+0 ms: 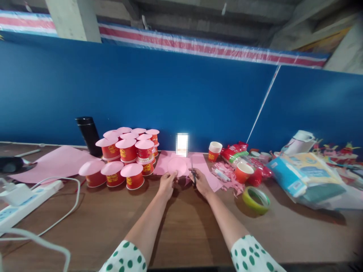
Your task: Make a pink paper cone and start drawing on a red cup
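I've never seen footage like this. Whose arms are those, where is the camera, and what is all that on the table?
There is no machine here. These are a person's own two bare arms, filmed by one camera worn on their head, looking forward and down. The left hand holds a pink paper disc. The right hand holds scissors, blades pointing away beside the disc. On the wooden table red paper cups are piled up, each capped with a pink disc, with a black flask behind them. A green tape roll lies to the right and a white power strip to the left.
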`<state>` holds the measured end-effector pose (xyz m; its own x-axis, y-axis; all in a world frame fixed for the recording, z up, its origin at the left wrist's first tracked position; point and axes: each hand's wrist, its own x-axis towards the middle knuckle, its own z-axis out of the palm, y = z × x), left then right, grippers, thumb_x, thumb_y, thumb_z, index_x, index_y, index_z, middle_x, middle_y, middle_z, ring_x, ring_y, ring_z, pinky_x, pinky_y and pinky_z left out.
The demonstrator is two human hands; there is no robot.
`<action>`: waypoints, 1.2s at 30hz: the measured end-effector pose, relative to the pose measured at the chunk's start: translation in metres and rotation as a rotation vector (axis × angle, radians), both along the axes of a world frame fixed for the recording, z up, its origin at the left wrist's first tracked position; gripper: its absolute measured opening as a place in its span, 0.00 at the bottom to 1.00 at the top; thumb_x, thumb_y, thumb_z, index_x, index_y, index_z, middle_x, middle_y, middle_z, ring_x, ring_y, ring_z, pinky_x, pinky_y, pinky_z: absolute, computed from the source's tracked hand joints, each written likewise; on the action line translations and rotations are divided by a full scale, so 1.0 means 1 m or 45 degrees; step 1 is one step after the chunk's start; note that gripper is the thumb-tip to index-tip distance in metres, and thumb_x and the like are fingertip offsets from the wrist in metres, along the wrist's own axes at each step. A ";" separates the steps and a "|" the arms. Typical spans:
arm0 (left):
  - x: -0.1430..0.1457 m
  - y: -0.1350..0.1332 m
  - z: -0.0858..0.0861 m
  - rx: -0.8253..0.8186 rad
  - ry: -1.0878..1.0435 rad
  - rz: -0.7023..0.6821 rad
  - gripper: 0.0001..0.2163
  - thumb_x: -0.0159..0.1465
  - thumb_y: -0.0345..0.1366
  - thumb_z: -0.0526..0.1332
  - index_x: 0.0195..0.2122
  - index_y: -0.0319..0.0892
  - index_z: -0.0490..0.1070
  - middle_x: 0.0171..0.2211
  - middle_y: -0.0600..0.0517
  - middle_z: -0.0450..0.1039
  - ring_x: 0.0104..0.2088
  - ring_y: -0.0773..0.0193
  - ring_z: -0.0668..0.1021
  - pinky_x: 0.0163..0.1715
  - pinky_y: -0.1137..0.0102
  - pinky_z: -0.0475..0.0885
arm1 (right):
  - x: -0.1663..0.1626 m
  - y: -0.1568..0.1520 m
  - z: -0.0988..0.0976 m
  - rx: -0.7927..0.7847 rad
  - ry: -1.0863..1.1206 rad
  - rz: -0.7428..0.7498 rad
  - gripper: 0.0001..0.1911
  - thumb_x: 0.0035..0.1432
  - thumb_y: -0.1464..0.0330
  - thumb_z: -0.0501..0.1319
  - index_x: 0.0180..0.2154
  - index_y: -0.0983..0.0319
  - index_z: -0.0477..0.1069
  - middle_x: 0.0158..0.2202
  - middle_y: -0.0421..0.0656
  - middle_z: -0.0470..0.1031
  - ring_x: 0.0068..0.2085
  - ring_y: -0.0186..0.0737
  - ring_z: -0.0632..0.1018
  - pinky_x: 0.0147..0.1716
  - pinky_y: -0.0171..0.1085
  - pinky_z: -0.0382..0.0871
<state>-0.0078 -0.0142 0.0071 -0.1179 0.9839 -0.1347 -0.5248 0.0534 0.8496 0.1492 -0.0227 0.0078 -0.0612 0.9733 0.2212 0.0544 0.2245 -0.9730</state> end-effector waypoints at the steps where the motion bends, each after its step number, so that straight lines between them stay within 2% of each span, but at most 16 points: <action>1: 0.000 0.000 0.000 0.006 -0.009 0.000 0.17 0.39 0.41 0.72 0.23 0.37 0.68 0.16 0.55 0.68 0.17 0.73 0.70 0.16 0.79 0.62 | 0.000 -0.001 0.001 -0.013 -0.004 0.011 0.23 0.49 0.53 0.62 0.43 0.61 0.68 0.28 0.41 0.73 0.31 0.39 0.76 0.25 0.33 0.67; 6: -0.001 -0.001 0.002 -0.031 -0.022 -0.011 0.17 0.39 0.41 0.72 0.23 0.37 0.67 0.16 0.55 0.68 0.16 0.74 0.69 0.14 0.80 0.59 | -0.001 -0.002 0.000 -0.060 -0.020 0.070 0.22 0.50 0.54 0.62 0.42 0.62 0.69 0.26 0.39 0.72 0.24 0.34 0.72 0.19 0.30 0.62; 11: -0.003 -0.003 0.006 -0.135 -0.077 0.014 0.16 0.42 0.39 0.72 0.25 0.38 0.67 0.17 0.56 0.69 0.16 0.74 0.70 0.13 0.81 0.57 | -0.002 -0.001 -0.005 -0.060 -0.005 0.165 0.22 0.50 0.56 0.63 0.43 0.64 0.70 0.24 0.38 0.71 0.23 0.33 0.72 0.22 0.32 0.65; 17: -0.003 -0.002 0.004 -0.096 -0.084 -0.004 0.15 0.44 0.38 0.71 0.25 0.37 0.67 0.16 0.55 0.69 0.15 0.75 0.69 0.12 0.82 0.56 | -0.001 0.000 -0.008 -0.062 0.012 0.169 0.23 0.52 0.56 0.62 0.44 0.65 0.69 0.23 0.39 0.72 0.22 0.32 0.72 0.20 0.31 0.64; 22: -0.003 0.000 0.001 -0.051 -0.138 0.006 0.14 0.43 0.36 0.72 0.23 0.37 0.67 0.16 0.56 0.68 0.18 0.74 0.71 0.17 0.81 0.64 | -0.002 -0.002 -0.003 -0.087 0.043 0.101 0.23 0.49 0.55 0.63 0.41 0.65 0.70 0.21 0.37 0.70 0.19 0.30 0.70 0.16 0.29 0.61; 25: -0.003 0.000 0.000 -0.045 -0.165 0.009 0.13 0.43 0.34 0.72 0.24 0.36 0.68 0.17 0.56 0.68 0.18 0.74 0.71 0.17 0.81 0.66 | -0.003 -0.003 0.000 -0.108 0.022 0.058 0.23 0.47 0.55 0.65 0.40 0.65 0.71 0.20 0.36 0.68 0.18 0.30 0.69 0.15 0.29 0.59; 30: -0.003 -0.001 0.001 -0.047 -0.173 0.013 0.13 0.44 0.34 0.71 0.24 0.36 0.68 0.17 0.55 0.68 0.18 0.74 0.70 0.17 0.81 0.65 | -0.002 -0.002 -0.001 -0.095 0.045 0.039 0.23 0.48 0.54 0.63 0.41 0.64 0.70 0.20 0.36 0.69 0.19 0.31 0.70 0.15 0.29 0.59; 36: -0.002 -0.003 0.004 -0.065 -0.050 -0.006 0.15 0.42 0.38 0.71 0.22 0.37 0.67 0.16 0.54 0.69 0.17 0.74 0.70 0.16 0.80 0.62 | -0.001 0.001 -0.005 -0.069 0.029 0.158 0.23 0.50 0.55 0.63 0.43 0.65 0.69 0.24 0.39 0.72 0.24 0.32 0.72 0.19 0.30 0.62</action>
<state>-0.0096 -0.0168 0.0107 -0.1073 0.9761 -0.1892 -0.5571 0.0986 0.8246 0.1487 -0.0221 0.0033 -0.1777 0.9691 0.1712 0.0068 0.1751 -0.9845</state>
